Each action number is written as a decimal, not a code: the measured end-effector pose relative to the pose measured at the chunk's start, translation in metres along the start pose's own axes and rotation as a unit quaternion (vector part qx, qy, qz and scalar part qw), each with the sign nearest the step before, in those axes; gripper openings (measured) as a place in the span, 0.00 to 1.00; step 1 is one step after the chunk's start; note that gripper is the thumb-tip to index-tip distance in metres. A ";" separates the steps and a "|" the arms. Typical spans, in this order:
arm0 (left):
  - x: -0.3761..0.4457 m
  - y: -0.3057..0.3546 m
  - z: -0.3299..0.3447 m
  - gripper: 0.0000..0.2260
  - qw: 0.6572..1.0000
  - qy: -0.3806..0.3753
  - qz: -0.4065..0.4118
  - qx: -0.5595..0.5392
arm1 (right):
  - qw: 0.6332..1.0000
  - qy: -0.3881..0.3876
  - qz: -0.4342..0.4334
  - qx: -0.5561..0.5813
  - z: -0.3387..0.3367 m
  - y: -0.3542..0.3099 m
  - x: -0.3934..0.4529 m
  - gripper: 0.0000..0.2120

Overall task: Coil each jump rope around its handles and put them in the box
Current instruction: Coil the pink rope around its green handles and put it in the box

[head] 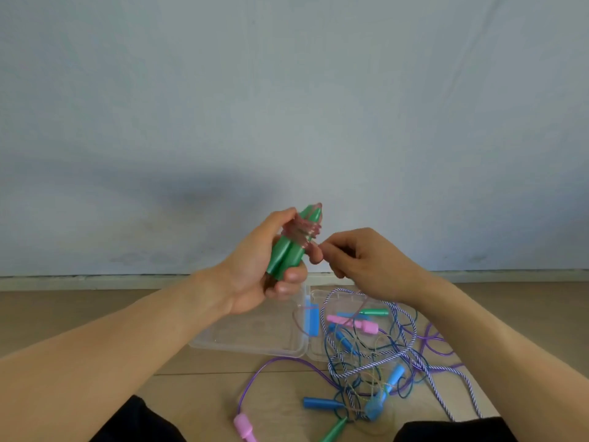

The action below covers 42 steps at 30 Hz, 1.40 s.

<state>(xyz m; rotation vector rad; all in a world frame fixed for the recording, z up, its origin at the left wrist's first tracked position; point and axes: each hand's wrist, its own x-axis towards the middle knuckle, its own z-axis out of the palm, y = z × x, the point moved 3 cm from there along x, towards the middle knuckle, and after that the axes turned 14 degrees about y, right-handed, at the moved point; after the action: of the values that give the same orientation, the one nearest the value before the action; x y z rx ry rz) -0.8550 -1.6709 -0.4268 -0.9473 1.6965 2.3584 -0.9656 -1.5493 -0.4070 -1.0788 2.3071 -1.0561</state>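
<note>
My left hand grips a pair of green handles held upright side by side in front of the wall. A clear pink rope is coiled several times around their upper part. My right hand pinches the loose end of that pink rope just right of the handles. Below, a clear plastic box lies open on the floor, its lid half to the right under a tangle of ropes.
A tangle of jump ropes lies on the wooden floor: pink handles, blue handles, a green handle, a striped cord, purple rope. A blue latch sits on the box. My dark-clothed knees frame the bottom edge.
</note>
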 end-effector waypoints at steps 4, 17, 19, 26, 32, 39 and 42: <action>0.002 -0.007 -0.009 0.26 0.992 0.092 -0.069 0.054 | 0.998 -0.038 0.014 -0.047 0.014 0.003 -0.005 0.14; 0.024 -0.009 -0.016 0.25 0.941 0.171 0.059 0.287 | 0.996 -0.083 0.041 -0.013 0.027 -0.013 -0.009 0.13; 0.025 -0.017 -0.013 0.28 0.919 0.132 0.055 0.367 | 0.992 -0.101 -0.010 -0.071 0.025 -0.014 -0.010 0.12; 0.019 -0.024 -0.005 0.37 0.912 0.032 -0.045 0.406 | 0.985 -0.035 -0.109 -0.127 0.003 -0.012 -0.006 0.12; 0.017 -0.012 -0.009 0.34 0.920 0.033 -0.077 0.382 | 0.993 0.016 -0.100 -0.061 -0.017 -0.012 -0.005 0.11; 0.003 -0.017 0.002 0.39 0.913 -0.125 -0.101 0.375 | 0.993 -0.039 -0.074 0.085 -0.007 -0.016 -0.011 0.11; 0.005 -0.015 -0.003 0.38 0.932 -0.091 -0.099 0.338 | 0.990 -0.015 -0.072 0.118 -0.009 -0.020 -0.011 0.11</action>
<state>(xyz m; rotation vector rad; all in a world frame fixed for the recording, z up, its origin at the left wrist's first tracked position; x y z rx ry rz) -0.8518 -1.6695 -0.4425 -0.6974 2.0008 1.4948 -0.9549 -1.5451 -0.3860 -1.1687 2.0416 -1.3205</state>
